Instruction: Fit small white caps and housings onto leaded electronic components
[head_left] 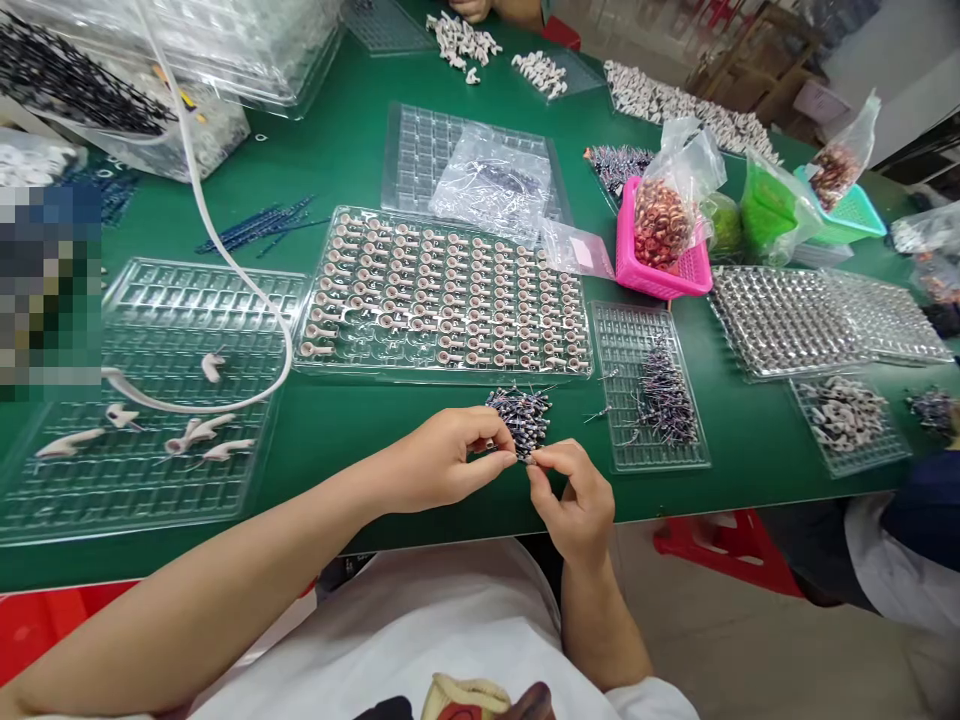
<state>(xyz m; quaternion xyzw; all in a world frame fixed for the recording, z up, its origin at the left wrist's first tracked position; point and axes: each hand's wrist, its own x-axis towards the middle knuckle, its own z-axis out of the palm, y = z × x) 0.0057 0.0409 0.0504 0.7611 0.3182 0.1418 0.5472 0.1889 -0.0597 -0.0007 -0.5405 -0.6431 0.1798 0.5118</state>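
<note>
A small pile of dark wired parts lies on the green table, right by my fingertips. My left hand is at the pile's lower left, thumb and index finger pinched together. On the lower right, my right hand pinches a tiny part, partly hidden by the fingers. Both hands' fingertips nearly meet. Behind them a clear tray holds rows of pale, round-headed parts, with some slots bare at the lower left. Whatever my left fingertips hold is too small to make out.
Left, a clear tray carries several pale pieces under a white cable. Right, another tray bears dark wired parts, near a pink basket. Other people's hand and clothing show at the edges.
</note>
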